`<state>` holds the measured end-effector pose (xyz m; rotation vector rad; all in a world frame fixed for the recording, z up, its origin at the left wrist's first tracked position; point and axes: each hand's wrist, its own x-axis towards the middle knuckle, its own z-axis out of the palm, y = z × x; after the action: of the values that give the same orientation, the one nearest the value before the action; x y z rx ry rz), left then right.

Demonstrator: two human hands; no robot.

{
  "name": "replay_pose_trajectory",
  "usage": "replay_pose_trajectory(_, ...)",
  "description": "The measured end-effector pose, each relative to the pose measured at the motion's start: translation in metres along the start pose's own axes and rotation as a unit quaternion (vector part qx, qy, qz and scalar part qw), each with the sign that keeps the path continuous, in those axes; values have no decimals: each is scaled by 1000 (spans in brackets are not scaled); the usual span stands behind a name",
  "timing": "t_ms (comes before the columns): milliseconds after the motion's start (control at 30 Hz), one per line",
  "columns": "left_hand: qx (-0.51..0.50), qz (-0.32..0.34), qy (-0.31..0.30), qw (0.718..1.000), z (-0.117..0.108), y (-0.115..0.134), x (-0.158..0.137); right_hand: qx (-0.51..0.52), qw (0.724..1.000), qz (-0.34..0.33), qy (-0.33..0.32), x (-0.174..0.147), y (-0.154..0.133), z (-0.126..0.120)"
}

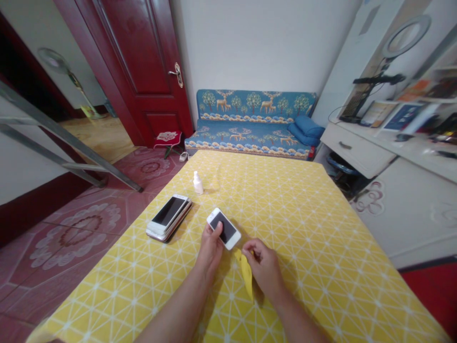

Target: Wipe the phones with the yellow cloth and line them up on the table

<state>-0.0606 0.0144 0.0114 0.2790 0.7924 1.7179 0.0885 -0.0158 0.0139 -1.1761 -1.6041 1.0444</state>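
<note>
From my remote seat I see the white phone [224,228] lifted a little off the yellow tablecloth [321,247], near the middle of the table and tilted, its dark screen facing up and its far end pointing away to the left. My left hand [210,247] grips it by the near left edge, thumb laid over the bezel and fingers curled beneath, the forearm coming in from the lower left. My right hand [264,267] rests just beside it on the cloth, fingers bent and pinching a yellow cloth [246,274] that trails back toward me along the wrist. The phone's white casing looks clean, its glass black and unlit. To the left, well apart, lies a stack of phones [169,216] near the table edge, and beyond them stands a small white bottle [197,183]. Past the table sits a blue patterned sofa [255,121]
</note>
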Motion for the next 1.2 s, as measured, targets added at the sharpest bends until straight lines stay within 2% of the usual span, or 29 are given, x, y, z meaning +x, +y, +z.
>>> replay_pose_trajectory(133,-59,-12,43,997,-7,8,13,98,985,66,-128,-2,-8,1)
replay_pose_trajectory(167,-65,-25,44,997,-8,9,13,113,982,70,-137,-2,-9,1)
replay_pose_trajectory(200,-67,-38,38,996,-8,8,12,119,983,69,-119,-1,-8,1)
replay_pose_trajectory(333,-34,-47,-42,997,1,0,-3,119,989,73,46,6,2,-1)
replay_pose_trajectory(400,3,-52,-87,995,6,-6,-13,121,988,67,63,8,9,-2)
replay_pose_trajectory(467,52,-65,-123,989,10,-12,-21,110,992,37,52,8,14,-2)
replay_pose_trajectory(600,145,-59,-160,975,13,-21,-25,27,997,-25,70,11,21,-7)
replay_pose_trajectory(700,161,-46,-179,970,12,-25,-22,-47,990,-24,131,33,31,-28)
replay_pose_trajectory(800,176,-52,-189,965,10,-28,-21,-189,958,-4,216,68,49,-60)
replay_pose_trajectory(833,178,-56,-191,964,10,-28,-20,-256,938,9,234,80,55,-71)
replay_pose_trajectory(900,178,-64,-194,963,10,-27,-20,-302,920,24,248,101,65,-89)
replay_pose_trajectory(1033,196,-64,-196,959,10,-27,-20,-368,897,32,240,125,78,-102)
replay_pose_trajectory(1200,232,-62,-203,949,10,-27,-20,-520,841,40,143,139,87,-96)
